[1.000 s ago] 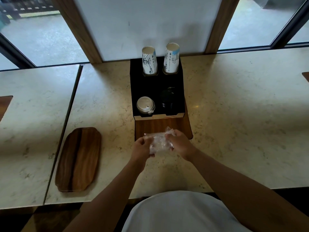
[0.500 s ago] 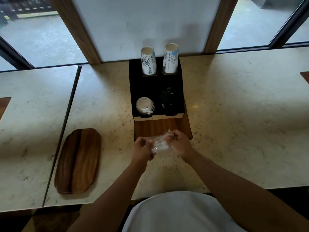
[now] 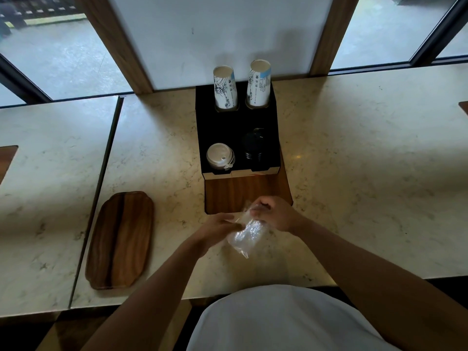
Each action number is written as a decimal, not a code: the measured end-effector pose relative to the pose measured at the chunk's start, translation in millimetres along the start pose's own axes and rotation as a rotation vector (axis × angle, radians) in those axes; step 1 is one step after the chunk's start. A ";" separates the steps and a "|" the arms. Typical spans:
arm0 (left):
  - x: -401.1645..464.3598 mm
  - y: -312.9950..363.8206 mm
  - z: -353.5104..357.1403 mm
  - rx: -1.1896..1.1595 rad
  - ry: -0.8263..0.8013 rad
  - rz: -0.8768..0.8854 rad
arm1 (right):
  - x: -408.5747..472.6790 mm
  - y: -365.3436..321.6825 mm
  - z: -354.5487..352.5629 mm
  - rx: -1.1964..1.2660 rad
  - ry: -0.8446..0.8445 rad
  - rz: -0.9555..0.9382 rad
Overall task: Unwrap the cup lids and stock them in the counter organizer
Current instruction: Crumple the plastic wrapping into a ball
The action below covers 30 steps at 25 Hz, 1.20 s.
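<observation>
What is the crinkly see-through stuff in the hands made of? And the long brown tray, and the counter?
The wrapper looks like thin clear plastic film: it crumples and glints. The tray looks like dark wood with a smooth sheen, its grain streaks running lengthwise. The counter looks like polished pale stone, maybe marble or an imitation, with faint veins and reflections.

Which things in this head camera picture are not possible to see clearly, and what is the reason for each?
- Contents of the plastic wrap, head view: the crinkled, glaring film and both hands hide them.
- Fingertips of the left hand and right hand: curled into the wrap.
- Black lids in the organizer: dark on dark, so their count is unclear.
- How many white lids are stacked: hidden inside the slot.
</observation>
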<state>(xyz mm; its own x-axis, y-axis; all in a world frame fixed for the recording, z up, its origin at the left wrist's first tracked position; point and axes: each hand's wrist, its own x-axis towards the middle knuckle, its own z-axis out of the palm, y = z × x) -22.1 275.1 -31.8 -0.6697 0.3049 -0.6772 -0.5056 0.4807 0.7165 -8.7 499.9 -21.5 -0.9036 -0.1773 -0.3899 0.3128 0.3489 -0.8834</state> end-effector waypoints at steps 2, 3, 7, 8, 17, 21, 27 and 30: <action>-0.6 2.5 0.7 0.187 -0.093 0.067 | 0.1 -6.6 0.4 -0.049 -0.114 -0.025; -1.4 2.6 1.7 0.196 -0.107 0.092 | 0.2 -8.7 1.5 -0.057 -0.139 -0.035; -5.8 -1.6 9.7 -0.095 -0.007 0.132 | -3.3 -6.0 3.0 0.164 -0.050 0.060; -5.7 -2.6 12.5 -0.177 0.030 0.118 | -4.6 -2.2 3.4 0.248 -0.045 0.119; -3.1 1.8 23.7 -0.547 0.094 0.041 | -9.3 9.6 12.1 0.331 0.000 0.183; -5.8 2.3 17.4 -0.625 0.021 0.052 | -10.3 7.7 6.6 0.334 -0.008 0.206; -5.9 4.6 15.7 -0.889 -0.032 -0.015 | -14.2 2.3 9.8 0.794 -0.043 0.209; -6.5 5.5 15.9 -1.001 -0.053 -0.084 | -15.3 0.5 12.1 0.887 -0.032 0.235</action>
<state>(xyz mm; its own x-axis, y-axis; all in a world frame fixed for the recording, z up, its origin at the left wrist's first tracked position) -11.8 288.8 -26.2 -0.5983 0.3497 -0.7210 -0.7909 -0.4024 0.4611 8.8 491.6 -19.1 -0.7838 -0.2210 -0.5804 0.6096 -0.4523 -0.6510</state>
